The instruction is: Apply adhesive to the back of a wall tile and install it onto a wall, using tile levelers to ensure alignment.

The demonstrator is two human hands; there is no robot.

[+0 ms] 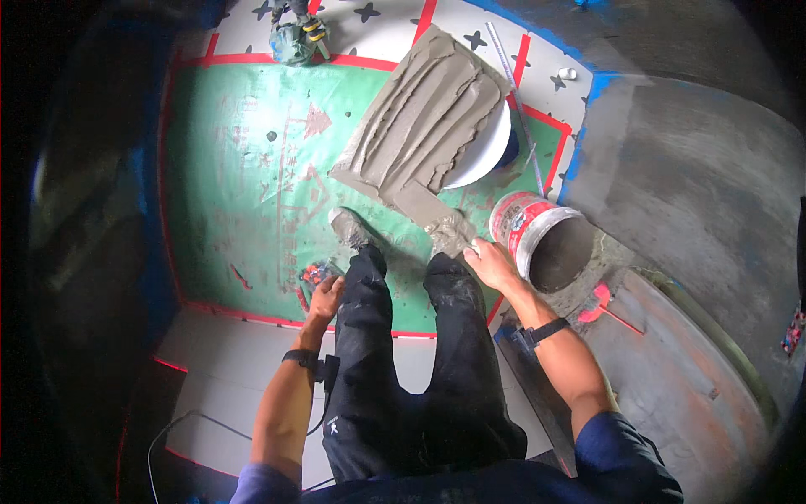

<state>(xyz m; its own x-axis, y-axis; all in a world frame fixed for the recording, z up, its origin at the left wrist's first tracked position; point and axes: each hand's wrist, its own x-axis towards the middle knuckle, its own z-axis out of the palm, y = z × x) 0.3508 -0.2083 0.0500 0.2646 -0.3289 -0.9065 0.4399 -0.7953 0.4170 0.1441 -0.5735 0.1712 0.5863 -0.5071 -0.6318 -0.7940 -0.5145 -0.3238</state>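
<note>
My right hand (494, 265) is closed round the handle of a trowel (426, 207) smeared with grey mortar. The trowel's flat blade meets the near edge of a rectangular tile (424, 113), whose top is spread with thick, ridged mortar. Under the tile's right side shows a round white bucket or lid (487, 155). My left hand (326, 294) hangs beside my left leg with its fingers curled. At its fingertips is a clear bag of small orange and blue pieces (319, 273); whether the hand grips it or it lies on the floor is unclear.
Right of my feet, a red and white bucket (525, 223) lies tipped or leaning, its mouth toward me. Green sheeting (227, 168) edged with red tape covers the floor. A long straightedge (512, 92) lies beyond the tile. A gloved tool or bag (294, 42) sits far left.
</note>
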